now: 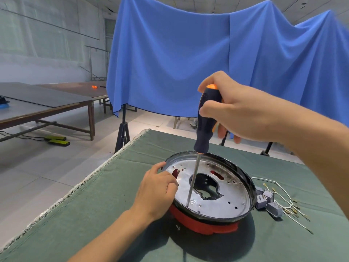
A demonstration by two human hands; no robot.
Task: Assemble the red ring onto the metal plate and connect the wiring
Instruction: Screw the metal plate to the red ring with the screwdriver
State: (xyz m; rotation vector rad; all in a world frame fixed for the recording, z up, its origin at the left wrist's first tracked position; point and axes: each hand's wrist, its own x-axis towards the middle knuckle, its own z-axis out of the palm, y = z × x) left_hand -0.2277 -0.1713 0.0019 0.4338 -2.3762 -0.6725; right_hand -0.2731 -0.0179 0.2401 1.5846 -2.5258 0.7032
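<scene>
Blue cloth is hanging behind a green-covered tabletop point(117, 214), and on that cover the metal plate point(222, 195) is sitting inside a black rim, with the red ring point(200, 224) already underneath it and showing at the near edge and through slots in the plate. The right hand point(243, 114) is wrapping its grip around the handle of a screwdriver point(204, 120), holding it nearly upright with the tip coming down at the near part of the plate, just beside a screw head point(192, 201) that is already seated there. The left hand point(160, 188) is steadying the plate's left edge, fingers curling over the rim and pressing on it. One loose screw point(177, 227) is lying on the cover just in front of the red ring, which suggests the fastening is only partly finished. To the right of the plate, the bundle of white wires point(287, 205) with ring terminals and the small grey connector blocks point(268, 201) are lying on the cover, apparently not yet joined to the assembly. By that reading, the ring is placed, the screwing is under way, and the wiring step is wholly left to do.
</scene>
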